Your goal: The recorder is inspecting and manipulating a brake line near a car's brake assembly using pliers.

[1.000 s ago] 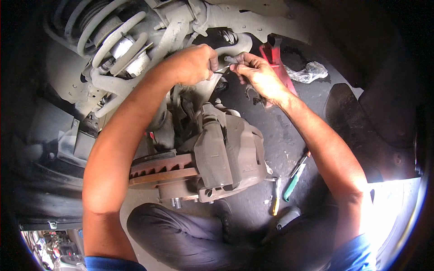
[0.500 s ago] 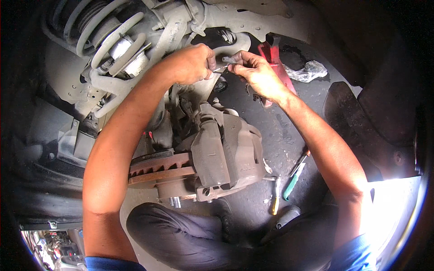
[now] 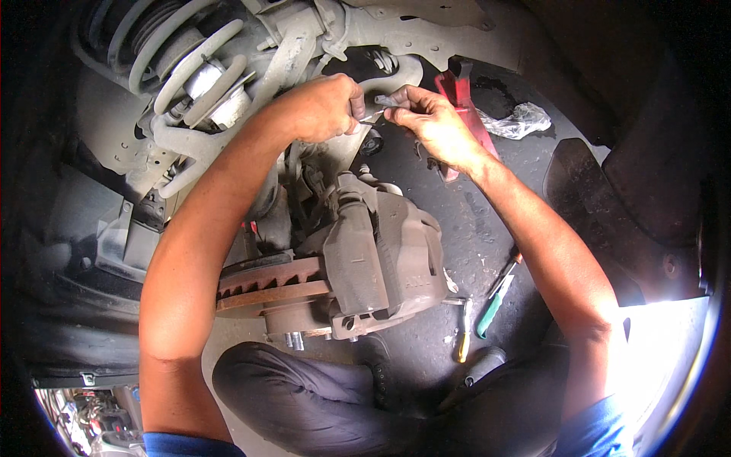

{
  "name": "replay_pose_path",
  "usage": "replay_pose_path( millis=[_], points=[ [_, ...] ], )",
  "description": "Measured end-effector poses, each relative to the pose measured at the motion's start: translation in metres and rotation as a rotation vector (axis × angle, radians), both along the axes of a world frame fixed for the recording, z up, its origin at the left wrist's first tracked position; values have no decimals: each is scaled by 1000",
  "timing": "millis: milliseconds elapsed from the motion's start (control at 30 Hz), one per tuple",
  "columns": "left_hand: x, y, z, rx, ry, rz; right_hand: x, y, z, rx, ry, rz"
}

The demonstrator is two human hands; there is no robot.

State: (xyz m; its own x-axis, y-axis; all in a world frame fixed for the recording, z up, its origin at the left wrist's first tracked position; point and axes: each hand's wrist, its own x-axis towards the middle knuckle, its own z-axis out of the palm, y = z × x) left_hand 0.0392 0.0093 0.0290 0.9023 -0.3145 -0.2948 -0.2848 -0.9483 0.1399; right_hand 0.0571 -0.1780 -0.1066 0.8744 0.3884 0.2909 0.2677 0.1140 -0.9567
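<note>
Both my hands meet above the far side of a dusty brake caliper, behind the rusty brake disc. My left hand is closed, its fingertips pinching one end of a thin strip that spans the gap between the hands. From the other side, my right hand pinches at the strip with thumb and index finger. A small pale, translucent piece sticks out at those right fingertips. Too little of either piece shows to tell its kind. A light-coloured suspension arm lies just beyond the fingers.
A coil spring stands at the far left. Beyond my right hand is a red stand, with crumpled clear plastic beside it. On the dark floor lie a green-handled tool and a yellow-handled one. My bent legs are close below.
</note>
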Motion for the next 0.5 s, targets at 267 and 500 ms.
replay_pose_path(
  millis=[267,500],
  points=[
    [0,-1,2,13,14,4,-1,0,1,29,12,14],
    [7,7,-8,-277,41,-6,2,0,-4,44,5,25]
  ],
)
